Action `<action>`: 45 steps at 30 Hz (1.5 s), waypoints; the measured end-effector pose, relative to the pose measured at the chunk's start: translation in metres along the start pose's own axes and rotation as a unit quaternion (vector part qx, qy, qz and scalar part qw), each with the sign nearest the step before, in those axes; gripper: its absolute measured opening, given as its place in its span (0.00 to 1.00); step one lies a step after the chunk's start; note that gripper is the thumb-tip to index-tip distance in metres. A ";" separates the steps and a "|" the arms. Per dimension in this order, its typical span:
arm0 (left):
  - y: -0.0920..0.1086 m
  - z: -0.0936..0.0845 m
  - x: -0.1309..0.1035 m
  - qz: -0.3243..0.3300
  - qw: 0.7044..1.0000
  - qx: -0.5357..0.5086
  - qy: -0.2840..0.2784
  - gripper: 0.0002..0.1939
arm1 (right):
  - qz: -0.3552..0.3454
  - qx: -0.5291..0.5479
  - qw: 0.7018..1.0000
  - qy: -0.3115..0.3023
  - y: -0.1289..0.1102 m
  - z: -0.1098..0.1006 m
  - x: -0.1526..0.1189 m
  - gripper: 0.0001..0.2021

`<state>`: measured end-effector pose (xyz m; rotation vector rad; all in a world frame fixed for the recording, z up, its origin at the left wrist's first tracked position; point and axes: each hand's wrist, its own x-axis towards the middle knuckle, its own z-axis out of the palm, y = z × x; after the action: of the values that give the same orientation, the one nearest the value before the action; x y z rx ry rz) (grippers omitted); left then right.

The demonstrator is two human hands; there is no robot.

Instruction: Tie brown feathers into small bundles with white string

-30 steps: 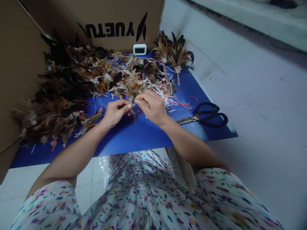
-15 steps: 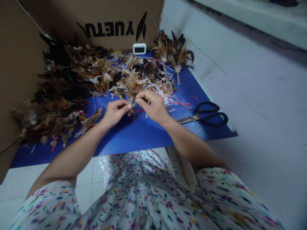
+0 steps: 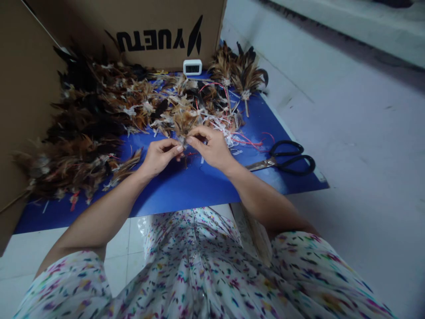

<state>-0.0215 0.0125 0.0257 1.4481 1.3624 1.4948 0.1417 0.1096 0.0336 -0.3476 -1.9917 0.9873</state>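
Between my two hands, over the middle of the blue table [image 3: 159, 190], a small brown feather bunch [image 3: 182, 126] stands with its feathers pointing away from me. My left hand [image 3: 162, 155] pinches near its base with thumb and forefinger. From the right, my right hand [image 3: 210, 145] pinches the same base, its fingertips close to the left ones. Below the fingertips lies a bit of red string [image 3: 191, 153]. Tangled white and red strips [image 3: 222, 126] lie just beyond my right hand. What the fingertips grip exactly is partly hidden.
Black-handled scissors [image 3: 282, 159] lie at the right, near my right forearm. Heaped brown and black feathers [image 3: 89, 119] cover the left and back. A white digital clock [image 3: 192, 67] stands before the cardboard box [image 3: 159, 17]. Two feather bunches [image 3: 245, 73] lie at the back right.
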 end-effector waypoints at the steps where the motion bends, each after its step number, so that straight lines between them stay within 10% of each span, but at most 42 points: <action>1: 0.000 0.000 0.000 0.001 1.000 -0.002 0.000 0.17 | 0.006 0.012 1.000 0.000 0.001 0.001 0.000 0.07; 27: 0.006 -0.001 -0.002 0.030 0.997 0.068 -0.008 0.18 | -0.005 0.004 1.000 0.006 0.002 0.004 -0.001 0.10; 45: 0.014 -0.012 -0.003 0.229 0.936 0.260 0.064 0.17 | -0.002 0.028 0.990 0.138 -0.007 -0.026 0.011 0.19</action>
<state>-0.0299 0.0030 0.0401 2.1512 1.6647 1.5989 0.1566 0.1243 0.0537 -0.4259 -1.7118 0.9362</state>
